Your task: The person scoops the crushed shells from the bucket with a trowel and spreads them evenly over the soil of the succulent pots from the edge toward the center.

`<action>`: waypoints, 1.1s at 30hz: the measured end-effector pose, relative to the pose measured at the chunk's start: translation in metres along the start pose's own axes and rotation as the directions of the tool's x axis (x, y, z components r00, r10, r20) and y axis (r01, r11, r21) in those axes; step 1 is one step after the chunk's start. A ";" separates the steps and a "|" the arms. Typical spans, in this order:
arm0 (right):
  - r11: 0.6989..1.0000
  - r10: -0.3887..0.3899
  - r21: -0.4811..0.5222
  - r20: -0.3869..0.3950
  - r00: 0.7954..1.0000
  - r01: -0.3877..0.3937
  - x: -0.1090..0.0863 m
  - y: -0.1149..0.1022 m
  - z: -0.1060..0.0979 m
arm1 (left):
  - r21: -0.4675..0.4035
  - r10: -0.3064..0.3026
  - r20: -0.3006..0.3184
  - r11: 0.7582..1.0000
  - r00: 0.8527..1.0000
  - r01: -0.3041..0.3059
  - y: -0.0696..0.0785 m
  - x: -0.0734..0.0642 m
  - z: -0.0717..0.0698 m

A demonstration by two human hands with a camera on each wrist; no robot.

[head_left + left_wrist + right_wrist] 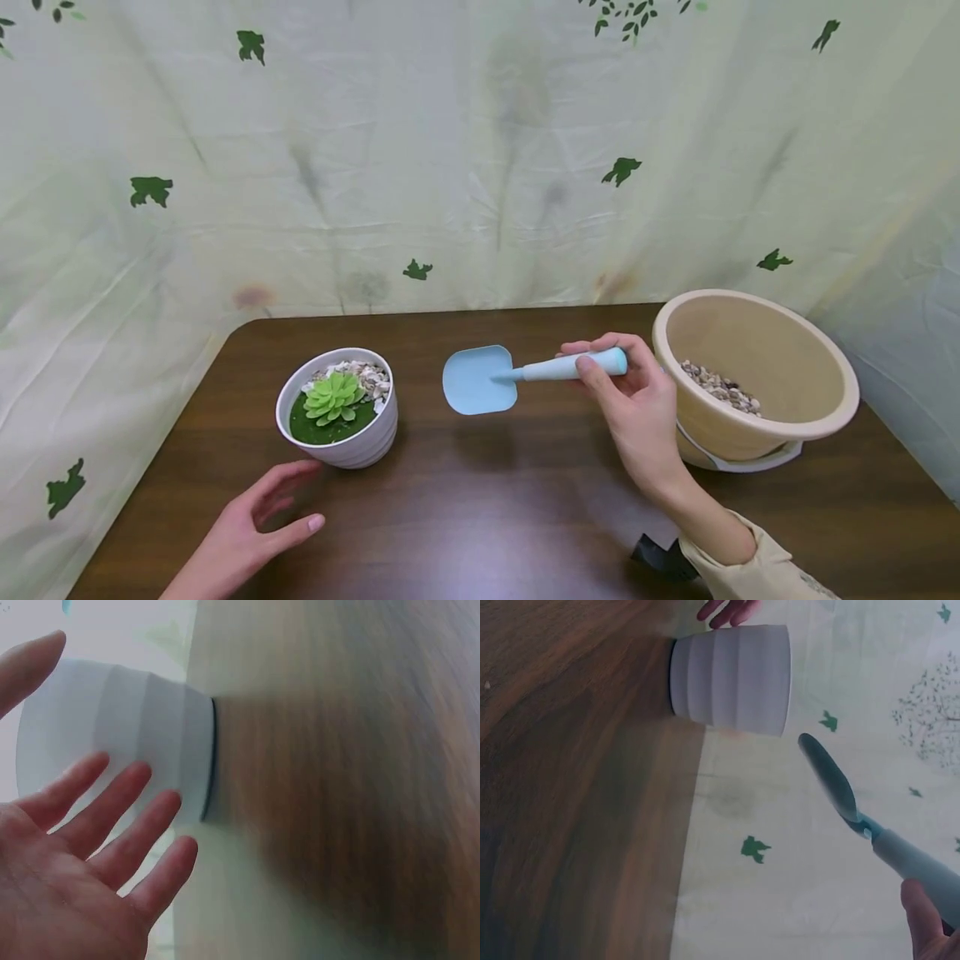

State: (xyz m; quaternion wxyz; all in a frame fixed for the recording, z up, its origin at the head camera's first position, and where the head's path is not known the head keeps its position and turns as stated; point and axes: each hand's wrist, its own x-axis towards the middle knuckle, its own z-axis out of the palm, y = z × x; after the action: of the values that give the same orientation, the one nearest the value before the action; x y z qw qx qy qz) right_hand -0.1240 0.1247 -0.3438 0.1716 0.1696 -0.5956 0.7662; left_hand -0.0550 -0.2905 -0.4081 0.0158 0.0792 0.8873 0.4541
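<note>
In the head view my right hand grips the handle of a light blue trowel above the middle of the table, its blade pointing left. The right wrist view shows the trowel raised off the tabletop, with my thumb along its handle. My left hand, fingers spread and loosely bent, is beside the front of a white ribbed pot. That pot holds a green succulent, green moss-like cover and pale pebbles. In the left wrist view the fingers overlap the pot's side, with nothing in the palm.
A large beige pot with a heap of small pebbles inside stands at the right of the brown wooden table. Behind the table hangs a pale curtain with green leaf prints. A black object lies by the right sleeve.
</note>
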 end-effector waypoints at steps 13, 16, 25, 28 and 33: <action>0.998 0.039 -0.038 -0.004 0.999 -0.039 -0.007 -0.015 -0.021 | -0.289 0.264 0.301 0.941 0.916 -0.177 0.017 0.011 0.021; 0.999 0.033 -0.040 -0.011 0.999 -0.034 -0.007 -0.018 -0.023 | -0.305 0.272 0.355 0.938 0.894 -0.165 0.022 0.016 0.026; 0.999 0.010 -0.039 0.005 1.000 -0.009 -0.006 -0.026 -0.034 | -0.258 0.276 0.363 0.948 0.890 -0.189 0.047 0.028 0.046; 0.999 0.004 -0.034 0.003 1.000 -0.004 -0.005 -0.030 -0.039 | -0.286 0.268 0.318 0.942 0.909 -0.177 0.057 0.036 0.056; 1.000 0.020 -0.006 -0.009 1.000 -0.020 0.000 -0.036 -0.046 | -0.350 0.272 0.221 0.919 0.937 -0.184 0.069 0.047 0.072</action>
State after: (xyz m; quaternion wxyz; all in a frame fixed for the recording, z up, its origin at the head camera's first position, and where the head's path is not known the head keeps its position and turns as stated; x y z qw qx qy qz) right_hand -0.1096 0.1778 -0.3234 0.1671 0.1598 -0.5987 0.7669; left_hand -0.0851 -0.1855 -0.3929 0.0937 0.2393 0.7750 0.5774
